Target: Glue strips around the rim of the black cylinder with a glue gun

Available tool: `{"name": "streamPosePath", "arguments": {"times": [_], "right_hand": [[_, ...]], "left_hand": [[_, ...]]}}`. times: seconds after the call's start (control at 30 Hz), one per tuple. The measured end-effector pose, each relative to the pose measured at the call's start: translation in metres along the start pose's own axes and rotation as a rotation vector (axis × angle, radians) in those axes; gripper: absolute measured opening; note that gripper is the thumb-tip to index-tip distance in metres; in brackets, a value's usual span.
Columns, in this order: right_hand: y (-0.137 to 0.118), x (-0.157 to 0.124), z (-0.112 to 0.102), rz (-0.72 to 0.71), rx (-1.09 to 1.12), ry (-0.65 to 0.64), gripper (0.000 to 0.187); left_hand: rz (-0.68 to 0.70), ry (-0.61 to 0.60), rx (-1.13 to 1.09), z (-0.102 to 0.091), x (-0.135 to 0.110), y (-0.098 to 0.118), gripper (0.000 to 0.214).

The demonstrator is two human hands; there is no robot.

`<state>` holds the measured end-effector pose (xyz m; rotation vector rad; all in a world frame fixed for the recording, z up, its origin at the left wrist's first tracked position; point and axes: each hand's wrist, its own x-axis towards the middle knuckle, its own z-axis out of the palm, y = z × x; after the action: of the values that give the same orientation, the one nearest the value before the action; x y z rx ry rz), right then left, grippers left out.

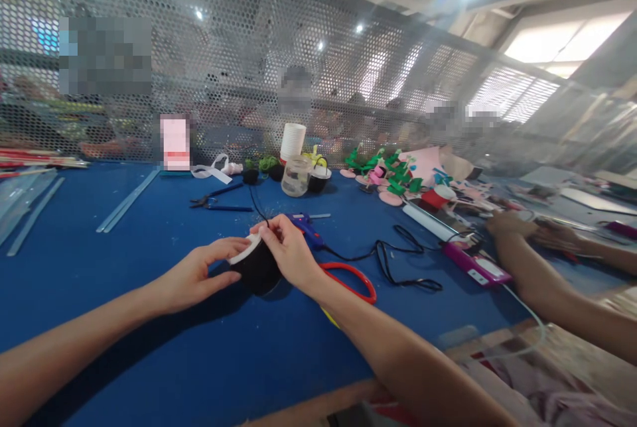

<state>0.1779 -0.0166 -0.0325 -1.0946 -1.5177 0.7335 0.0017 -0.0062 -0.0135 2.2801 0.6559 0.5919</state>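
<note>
A paper cup wrapped in black yarn (256, 271) lies tilted above the blue table, its white rim (243, 251) facing up and left. Thumb and fingers of my left hand (202, 271) grip it at the left side of the rim. My right hand (286, 244) is closed at the cup's other side, pinching a strand of black yarn (257, 203) against the rim. That strand runs back to a small black yarn ball (251, 177). Just behind my right hand lies a blue glue gun (309, 233), partly covered. A red loop-shaped handle (371, 291) shows beside my right wrist.
Pliers (219, 205) lie behind the cup. Farther back stand a clear jar (297, 178), stacked white cups (293, 140) and another black-wrapped cup (320, 181). A black cable (383, 261) leads toward a purple power strip (475, 264). Another person's arm (527, 268) reaches in at right.
</note>
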Motion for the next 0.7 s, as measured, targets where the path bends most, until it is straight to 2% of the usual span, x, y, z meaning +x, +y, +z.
{"name": "streamPosePath", "arguments": {"times": [0.13, 0.33, 0.5, 0.7], "right_hand": [[0.001, -0.003, 0.003, -0.053, -0.100, 0.013, 0.012], [-0.008, -0.010, 0.010, -0.073, -0.287, 0.022, 0.011], [-0.011, -0.011, 0.011, -0.066, -0.315, 0.020, 0.011], [-0.014, -0.010, 0.004, -0.202, -0.223, 0.065, 0.009]], "left_hand": [[-0.163, 0.012, 0.004, -0.001, 0.001, 0.008, 0.025], [-0.304, 0.070, -0.103, 0.004, 0.001, 0.018, 0.025], [-0.309, 0.116, -0.169, 0.008, 0.000, 0.018, 0.024], [-0.228, 0.129, -0.146, 0.006, 0.001, 0.013, 0.024]]}}
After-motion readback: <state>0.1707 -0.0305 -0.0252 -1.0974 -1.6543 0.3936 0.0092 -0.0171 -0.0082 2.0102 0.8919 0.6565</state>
